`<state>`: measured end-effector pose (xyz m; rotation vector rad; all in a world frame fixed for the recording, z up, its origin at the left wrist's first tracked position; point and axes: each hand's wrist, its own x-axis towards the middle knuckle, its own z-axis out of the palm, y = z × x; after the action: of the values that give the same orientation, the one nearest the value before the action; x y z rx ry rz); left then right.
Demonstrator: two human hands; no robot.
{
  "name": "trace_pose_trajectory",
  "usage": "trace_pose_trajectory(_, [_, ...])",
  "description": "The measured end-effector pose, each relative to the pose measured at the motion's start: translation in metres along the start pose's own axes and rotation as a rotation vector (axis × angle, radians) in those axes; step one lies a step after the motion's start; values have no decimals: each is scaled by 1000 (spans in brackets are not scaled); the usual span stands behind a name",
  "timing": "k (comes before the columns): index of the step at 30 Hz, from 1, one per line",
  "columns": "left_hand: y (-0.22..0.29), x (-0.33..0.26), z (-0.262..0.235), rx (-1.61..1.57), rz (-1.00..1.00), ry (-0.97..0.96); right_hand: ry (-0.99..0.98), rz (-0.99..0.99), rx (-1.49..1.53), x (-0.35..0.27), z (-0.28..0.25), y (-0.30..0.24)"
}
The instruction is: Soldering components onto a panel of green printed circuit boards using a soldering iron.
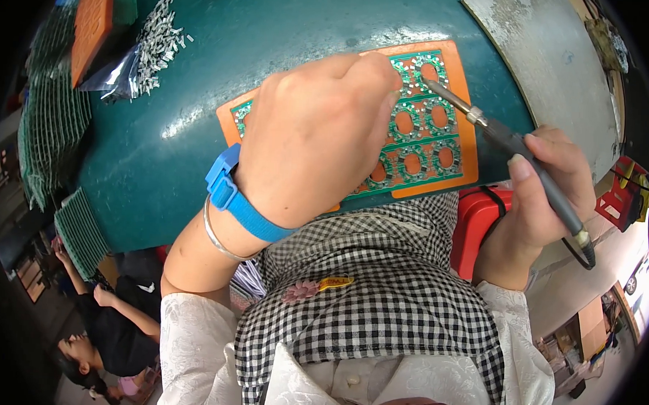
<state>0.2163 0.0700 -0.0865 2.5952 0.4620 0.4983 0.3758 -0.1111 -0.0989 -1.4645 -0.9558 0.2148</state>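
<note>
Here's the right hand, its grip wrapped around a grey soldering iron, the tip right at a ring-shaped board in the upper right of the green circuit panel. That panel lies on an orange tray atop the green counter. Over it arches the left hand, fingers curled, fingertips hidden, so whether its grip holds anything, one can't tell. Upper left, small silvery pieces lie heaped.
</note>
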Motion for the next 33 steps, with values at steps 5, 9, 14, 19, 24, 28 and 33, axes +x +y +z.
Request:
trace_pose_trajectory(5, [0, 5, 0, 32, 41, 68, 40, -34, -30, 1, -1, 5])
trace_pose_trajectory(9, [1, 6, 6, 32, 12, -9, -45, -9, -44, 1, -2, 5])
trace_pose_trajectory(14, [-3, 7, 13, 56, 45, -11, -42, 4, -40, 1, 0, 8])
trace_pose_trajectory(19, [-3, 7, 15, 77, 42, -22, -85, -34, -48, 4, -2, 8])
trace_pose_trajectory(24, [0, 3, 11, 36, 61, -19, -61, -32, -56, 1, -1, 4])
trace_pose_trajectory(28, [7, 6, -2, -30, -7, 11, 75, 16, 56, -2, -10, 5])
trace_pose_trajectory(33, [2, 11, 7, -10, 82, 91, 35, 3, 38, 1, -15, 9])
